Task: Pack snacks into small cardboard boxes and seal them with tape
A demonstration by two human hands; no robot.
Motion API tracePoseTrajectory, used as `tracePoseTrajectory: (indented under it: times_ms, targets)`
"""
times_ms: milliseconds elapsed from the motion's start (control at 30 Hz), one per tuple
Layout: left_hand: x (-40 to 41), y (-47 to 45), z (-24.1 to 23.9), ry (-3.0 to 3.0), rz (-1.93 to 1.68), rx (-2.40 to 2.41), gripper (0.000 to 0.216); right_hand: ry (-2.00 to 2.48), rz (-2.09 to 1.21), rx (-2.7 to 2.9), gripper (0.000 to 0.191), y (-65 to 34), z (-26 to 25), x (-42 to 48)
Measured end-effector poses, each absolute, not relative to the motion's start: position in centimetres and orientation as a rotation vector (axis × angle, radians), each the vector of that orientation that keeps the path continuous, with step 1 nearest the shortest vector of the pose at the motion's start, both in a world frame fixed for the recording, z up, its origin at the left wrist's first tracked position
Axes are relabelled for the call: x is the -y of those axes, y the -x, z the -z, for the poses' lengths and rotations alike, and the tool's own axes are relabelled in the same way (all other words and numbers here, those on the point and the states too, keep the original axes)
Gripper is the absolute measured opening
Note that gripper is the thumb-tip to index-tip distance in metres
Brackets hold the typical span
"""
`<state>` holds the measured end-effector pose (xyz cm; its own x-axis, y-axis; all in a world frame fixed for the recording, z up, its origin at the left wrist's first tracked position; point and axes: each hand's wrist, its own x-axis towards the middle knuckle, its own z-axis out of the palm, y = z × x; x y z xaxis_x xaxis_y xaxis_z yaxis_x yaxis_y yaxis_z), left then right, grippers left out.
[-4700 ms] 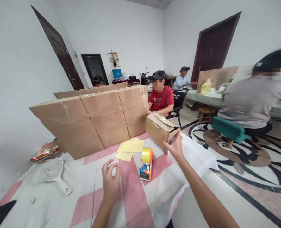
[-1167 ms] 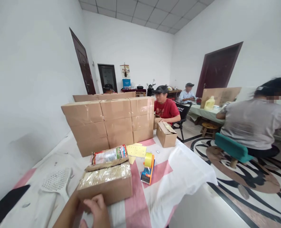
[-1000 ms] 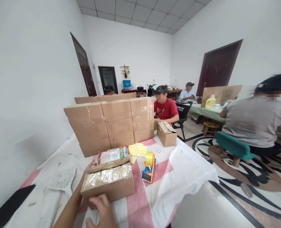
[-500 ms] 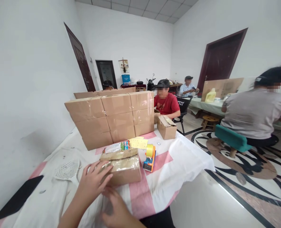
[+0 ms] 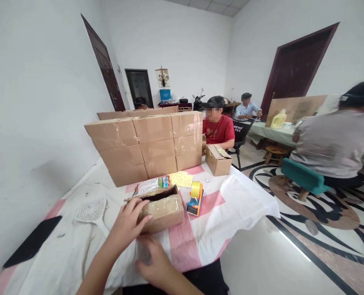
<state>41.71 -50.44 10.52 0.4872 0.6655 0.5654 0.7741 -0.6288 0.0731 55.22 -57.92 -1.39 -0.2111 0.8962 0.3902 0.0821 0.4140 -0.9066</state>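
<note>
I have my left hand (image 5: 129, 219) laid over the left end of a brown rectangular cardboard box (image 5: 166, 213), back of the hand up, fingers bent across the top edge and thumb stretched along the near side; that grip is fairly narrow and holds the cardboard, though how firmly I can't tell. My right hand (image 5: 157, 262) sits lower, coming in from the right, fingers pointing at the box's bottom left corner and thumb spread well away from them, so this grip is wide; whether its fingertips touch the cardboard I can't tell. The box rests on the near part of a white-and-pink cloth-covered table (image 5: 237, 200), glossy tape over its top and a rough-edged flap raised along the far side of a dark slot. Just behind it I see a shiny printed plastic packet (image 5: 151, 186) and flat yellow sheets (image 5: 182, 179) with small dark dots. Beside its right end is an orange-and-blue plastic tape dispenser (image 5: 195, 200) with a round yellow roll. To the left lies a white perforated plastic scoop (image 5: 91, 209). Farther back, smooth stacked brown cartons (image 5: 145, 145) make a flat wall, with a smaller taped brown carton (image 5: 219, 162) to their right.
</note>
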Motion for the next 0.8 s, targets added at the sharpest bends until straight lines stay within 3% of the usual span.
tracePoseTrajectory:
  times_ms: [367, 800]
  targets:
    - [54.0, -42.6, -13.4, 2.531, 0.908, 1.278, 0.011, 0.91, -0.973, 1.608, 0.053, -55.7, 1.7, 57.5]
    - [54.3, -42.8, -12.7, 2.529, 0.877, 1.214, 0.015, 0.893, -1.001, 1.58, 0.048, -56.0, 1.6, 57.5]
